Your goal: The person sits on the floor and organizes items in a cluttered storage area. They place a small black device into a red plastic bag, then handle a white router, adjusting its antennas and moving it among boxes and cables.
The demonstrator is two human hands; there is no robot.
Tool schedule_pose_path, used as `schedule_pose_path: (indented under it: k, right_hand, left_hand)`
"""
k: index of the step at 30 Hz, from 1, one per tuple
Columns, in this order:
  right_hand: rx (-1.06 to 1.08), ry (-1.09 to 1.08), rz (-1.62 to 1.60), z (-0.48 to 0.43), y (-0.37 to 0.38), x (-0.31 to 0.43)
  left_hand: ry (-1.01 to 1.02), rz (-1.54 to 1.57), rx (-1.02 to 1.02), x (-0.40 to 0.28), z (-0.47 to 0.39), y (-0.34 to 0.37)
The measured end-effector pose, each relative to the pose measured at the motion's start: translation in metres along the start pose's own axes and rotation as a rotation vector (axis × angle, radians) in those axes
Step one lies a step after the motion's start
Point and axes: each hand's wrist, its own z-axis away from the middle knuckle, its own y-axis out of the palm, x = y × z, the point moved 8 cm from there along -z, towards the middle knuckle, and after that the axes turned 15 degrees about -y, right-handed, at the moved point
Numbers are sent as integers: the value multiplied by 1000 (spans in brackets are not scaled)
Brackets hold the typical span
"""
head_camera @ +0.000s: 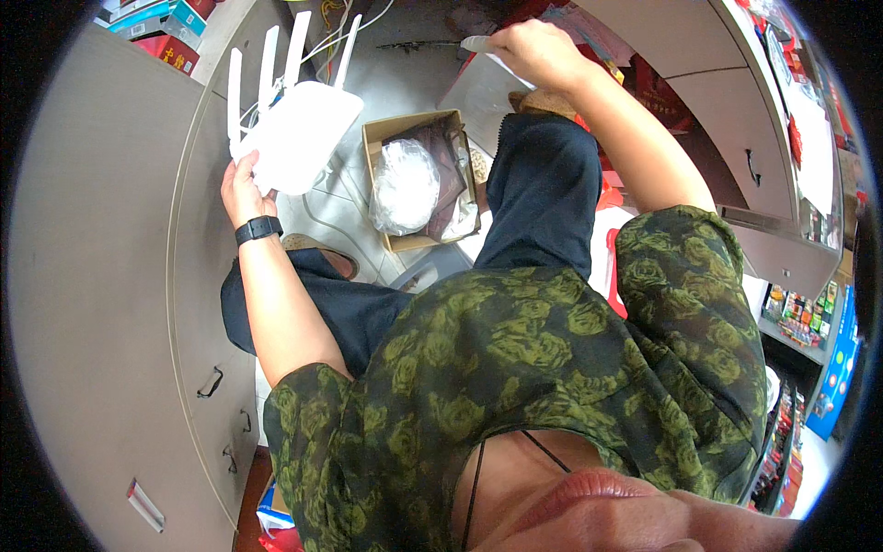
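Observation:
My left hand [243, 190], with a dark watch on the wrist, grips the near corner of a white Wi-Fi router [303, 134]. The router is held tilted in the air, its several flat antennas raised at the far side, with white cables behind them. At the upper middle my right hand [537, 54] is closed around the white handle [476, 45] of a tool. A thin dark strip [421, 45] lies in line with its tip; whether it belongs to the tool I cannot tell.
Between my legs an open cardboard box [390, 241] on the tiled floor holds a plastic-wrapped white bundle [407, 186] and dark brown packaging. Cabinets [124, 276] stand close on the left, and a drawer cabinet [731, 131] on the right. A cable [324, 222] runs over the floor.

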Motion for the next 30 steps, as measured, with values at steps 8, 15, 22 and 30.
schedule_pose_path:
  k: [8,15,22,30]
  right_hand:
    - [-218,92,-93,-23,-6,-17]
    - [-191,53,-197,-25,9,-8]
    - [-257,56,-269,3,-43,-2]
    - [-180,212,-161,-13,-26,5]
  left_hand:
    - [-1,-18,19,0,-2,2]
    - [5,-15,45,-1,0,5]
    - [11,8,37,-1,-2,6]
    - [-11,-42,40,-3,2,7]
